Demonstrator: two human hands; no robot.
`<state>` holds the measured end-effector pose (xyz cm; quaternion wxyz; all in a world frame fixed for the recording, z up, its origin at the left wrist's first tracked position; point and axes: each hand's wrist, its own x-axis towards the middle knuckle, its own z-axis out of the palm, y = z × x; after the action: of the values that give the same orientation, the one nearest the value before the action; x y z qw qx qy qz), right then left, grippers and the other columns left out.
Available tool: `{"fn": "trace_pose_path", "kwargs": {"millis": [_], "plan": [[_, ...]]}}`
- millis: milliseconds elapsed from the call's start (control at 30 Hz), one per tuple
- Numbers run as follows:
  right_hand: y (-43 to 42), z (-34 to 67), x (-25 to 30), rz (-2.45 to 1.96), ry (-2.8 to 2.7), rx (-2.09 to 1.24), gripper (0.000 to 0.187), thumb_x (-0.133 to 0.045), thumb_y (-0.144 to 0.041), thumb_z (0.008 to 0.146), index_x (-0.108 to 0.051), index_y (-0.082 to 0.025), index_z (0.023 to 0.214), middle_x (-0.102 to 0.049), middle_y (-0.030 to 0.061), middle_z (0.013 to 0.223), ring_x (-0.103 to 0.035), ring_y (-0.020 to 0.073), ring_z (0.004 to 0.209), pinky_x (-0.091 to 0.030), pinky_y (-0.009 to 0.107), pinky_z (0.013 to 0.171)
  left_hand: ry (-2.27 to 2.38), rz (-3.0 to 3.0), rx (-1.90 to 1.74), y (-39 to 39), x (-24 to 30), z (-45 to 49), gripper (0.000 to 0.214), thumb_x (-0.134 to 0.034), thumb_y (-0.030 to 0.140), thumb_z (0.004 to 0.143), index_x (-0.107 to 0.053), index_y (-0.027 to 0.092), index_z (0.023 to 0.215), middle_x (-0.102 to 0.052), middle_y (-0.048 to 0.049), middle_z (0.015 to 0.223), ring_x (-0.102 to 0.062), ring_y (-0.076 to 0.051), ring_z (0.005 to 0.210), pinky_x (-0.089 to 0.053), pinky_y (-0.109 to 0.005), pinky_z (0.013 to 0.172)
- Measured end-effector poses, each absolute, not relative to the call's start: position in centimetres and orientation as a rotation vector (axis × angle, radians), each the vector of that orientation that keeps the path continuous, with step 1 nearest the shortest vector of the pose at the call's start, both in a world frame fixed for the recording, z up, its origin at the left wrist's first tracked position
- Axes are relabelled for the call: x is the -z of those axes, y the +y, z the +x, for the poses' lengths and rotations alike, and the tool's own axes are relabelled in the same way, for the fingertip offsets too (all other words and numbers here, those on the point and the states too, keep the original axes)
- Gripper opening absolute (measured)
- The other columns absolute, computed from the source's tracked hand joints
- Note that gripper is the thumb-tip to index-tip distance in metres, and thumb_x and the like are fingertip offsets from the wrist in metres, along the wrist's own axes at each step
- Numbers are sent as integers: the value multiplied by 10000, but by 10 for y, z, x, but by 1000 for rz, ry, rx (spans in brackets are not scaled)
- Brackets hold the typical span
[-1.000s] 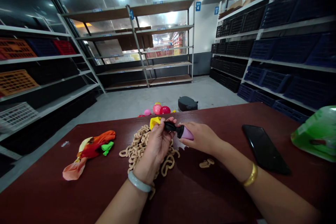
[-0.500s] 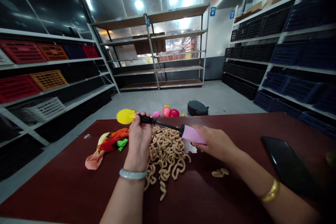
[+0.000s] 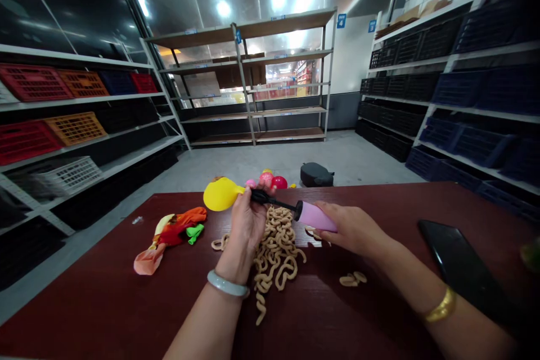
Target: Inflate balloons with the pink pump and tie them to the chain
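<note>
A balloon pump point(image 3: 312, 215) with a lilac barrel and a black nozzle end is held between my two hands above the table. My left hand point(image 3: 248, 219), with a pale bangle at the wrist, grips the black end and pinches the neck of a yellow balloon point(image 3: 221, 194) there. The balloon is partly filled and points left. My right hand point(image 3: 352, 230), wearing a gold bracelet, is wrapped round the lilac barrel. Beneath them spreads a pile of tan, curly rope-like pieces point(image 3: 276, 259). Uninflated orange, red and peach balloons point(image 3: 171, 236) and a green balloon point(image 3: 194, 233) lie to the left.
A black phone point(image 3: 459, 261) lies on the dark red table point(image 3: 105, 292) at the right. Beyond the table, inflated balloons point(image 3: 279, 182) and a dark grey bag-like object point(image 3: 316, 174) rest on the floor. Shelves with crates point(image 3: 76, 128) line both sides.
My left hand has moved right, bringing the black end nearer the lilac barrel, so less of the rod shows. The yellow balloon has shifted right with it and looks larger.
</note>
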<state>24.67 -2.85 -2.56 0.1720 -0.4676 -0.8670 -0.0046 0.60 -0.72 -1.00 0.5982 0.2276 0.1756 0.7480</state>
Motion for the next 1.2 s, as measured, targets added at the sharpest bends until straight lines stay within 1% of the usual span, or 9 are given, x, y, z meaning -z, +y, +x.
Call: {"fn": "trace_pose_path", "kwargs": {"millis": [67,133,233,300,467,667,933,1100,1200], "plan": [[-30,243,26,-1334,-2457,-8,598,-543,-492,867,-429,-231,1393,-633,97,1260,-647,290,1037,-488,397,819,400,546,-1678,-13,13,21,77,-629,225,846,-587,161,847,-687,-112,977,-647,-260,1018,-489,-474,912],[-32,240,26,-1337,-2454,-40,589,-543,-481,868,-421,-229,1387,-649,89,1227,-653,289,1017,-483,389,803,412,558,-1649,-16,18,32,102,-638,252,845,-587,164,855,-682,-99,946,-659,-245,950,-492,-468,899],[-35,235,25,-1335,-2449,-100,559,-541,-467,869,-434,-224,1360,-671,85,1173,-658,290,996,-473,381,792,393,573,-1643,-18,23,39,94,-641,250,842,-589,173,853,-642,-40,824,-639,-175,783,-502,-413,862],[-37,233,25,-1329,-2442,-129,543,-544,-461,866,-441,-228,1346,-675,77,1160,-660,292,984,-468,380,784,372,581,-1629,-19,24,39,80,-639,235,839,-587,175,830,-607,-20,781,-608,-149,735,-504,-367,821],[-37,233,25,-1292,-2415,-197,558,-571,-459,849,-444,-241,1346,-665,70,1181,-649,288,1008,-453,366,794,345,571,-1586,-23,15,33,41,-620,203,834,-617,190,873,-595,-19,806,-591,-148,747,-493,-325,756],[-34,236,24,-1306,-2397,-342,595,-583,-481,843,-424,-266,1374,-684,63,1136,-652,290,991,-441,345,763,280,516,-1517,-27,8,28,41,-644,217,849,-616,186,852,-633,-51,980,-602,-215,982,-490,-362,820],[-36,237,23,-1298,-2415,-368,600,-572,-523,843,-428,-273,1369,-684,61,1131,-648,295,988,-422,339,757,240,572,-1526,-24,13,28,263,-647,424,835,-569,178,786,-570,-40,853,-574,-177,804,-508,-363,768],[-38,234,20,-1310,-2428,-374,575,-565,-543,841,-456,-260,1329,-695,61,1080,-653,286,945,-416,331,735,323,681,-1621,-23,16,34,219,-648,364,851,-562,169,800,-569,-39,808,-574,-160,750,-506,-324,705],[-41,229,19,-1328,-2436,-343,523,-567,-532,842,-493,-252,1276,-692,61,1078,-654,280,921,-411,324,713,388,658,-1690,-22,20,40,235,-655,377,844,-543,172,816,-577,-36,776,-581,-154,710,-492,-287,644]]}}
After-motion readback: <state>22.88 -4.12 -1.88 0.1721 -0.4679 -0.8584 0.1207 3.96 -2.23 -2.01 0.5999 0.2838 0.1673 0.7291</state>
